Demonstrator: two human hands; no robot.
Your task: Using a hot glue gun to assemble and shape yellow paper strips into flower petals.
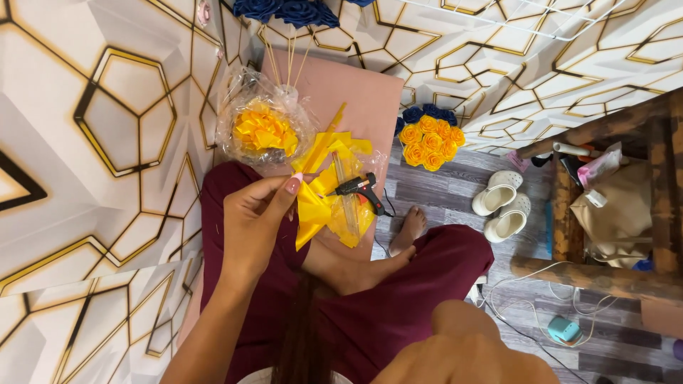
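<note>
Head view: glue gun (361,189) beside yellow ribbons (324,206).

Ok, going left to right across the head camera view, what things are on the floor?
Wrapped yellow flower → yellow ribbon pieces → glue gun → yellow and blue rose bouquet → white clogs → wooden stool.

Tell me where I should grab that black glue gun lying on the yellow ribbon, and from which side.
Probably take the black glue gun by its handle, the thicker end pointing right toward the cord, coming from the right. The nozzle tip points left toward the yellow ribbon pieces and may be hot, so keep fingers off that end. The left hand is nearest, but its fingers seem already pinched on something.
</note>
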